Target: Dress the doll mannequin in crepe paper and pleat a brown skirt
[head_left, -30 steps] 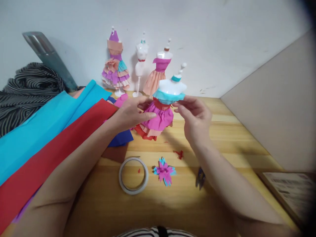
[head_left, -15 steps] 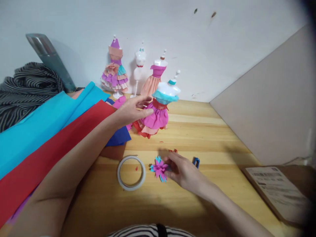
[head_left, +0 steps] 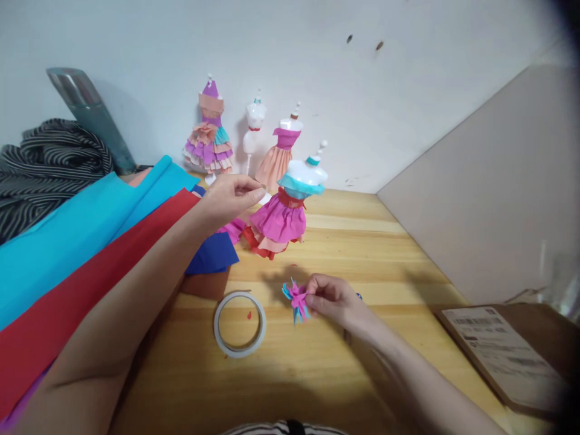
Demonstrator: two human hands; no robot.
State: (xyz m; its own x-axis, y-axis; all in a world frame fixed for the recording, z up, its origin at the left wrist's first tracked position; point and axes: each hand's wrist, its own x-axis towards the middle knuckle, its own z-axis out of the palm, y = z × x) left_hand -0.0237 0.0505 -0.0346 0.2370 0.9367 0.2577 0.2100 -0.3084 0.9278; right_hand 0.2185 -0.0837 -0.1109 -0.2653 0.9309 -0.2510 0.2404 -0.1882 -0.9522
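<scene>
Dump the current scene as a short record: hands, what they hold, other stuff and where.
right_hand: pinching pink-and-blue paper flower
left_hand: beside pink-skirted mannequin, contact unclear
surface: wooden table
front: tape roll, lying flat
left_side: light blue paper, red paper, striped cloth
back: three more mannequins near the wall
right_side: labelled cardboard package

Open tabletop (head_left: 362, 241) right of mannequin (head_left: 288, 202), tape roll (head_left: 218, 323) nearer wearer
</scene>
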